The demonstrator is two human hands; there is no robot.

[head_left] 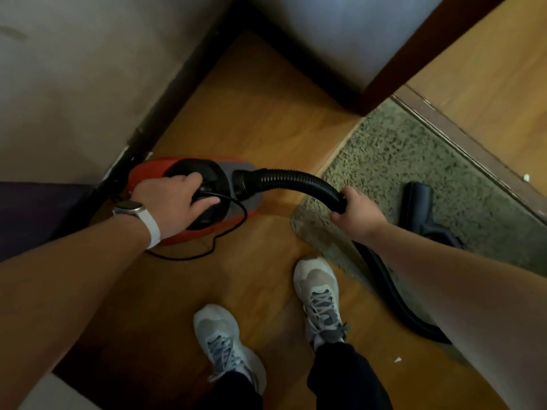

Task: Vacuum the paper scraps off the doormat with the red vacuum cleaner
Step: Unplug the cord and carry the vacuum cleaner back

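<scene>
a: where are the hands?

b: the left hand (pixel 177 199), with a watch (pixel 139 216) on the wrist, is closed around the black handle on top of the red vacuum cleaner (pixel 189 199), which sits on the wooden floor (pixel 251 119) by the wall. the right hand (pixel 356 213) is clamped around the black ribbed hose (pixel 291 180) where it arches from the vacuum's front.

a: and beyond that?

b: the hose runs under the right arm to a black nozzle (pixel 418 207) lying on the speckled green doormat (pixel 414 155). one white paper scrap (pixel 526 177) sits past the mat's far edge, another (pixel 398 360) on the floor near the shoes (pixel 319 294).

a: how will it handle?

b: the body looks rigid and fairly hefty, best lifted by that top handle. the hose looks bendy and springy, so steering likely wants a grip nearer the nozzle.
</scene>
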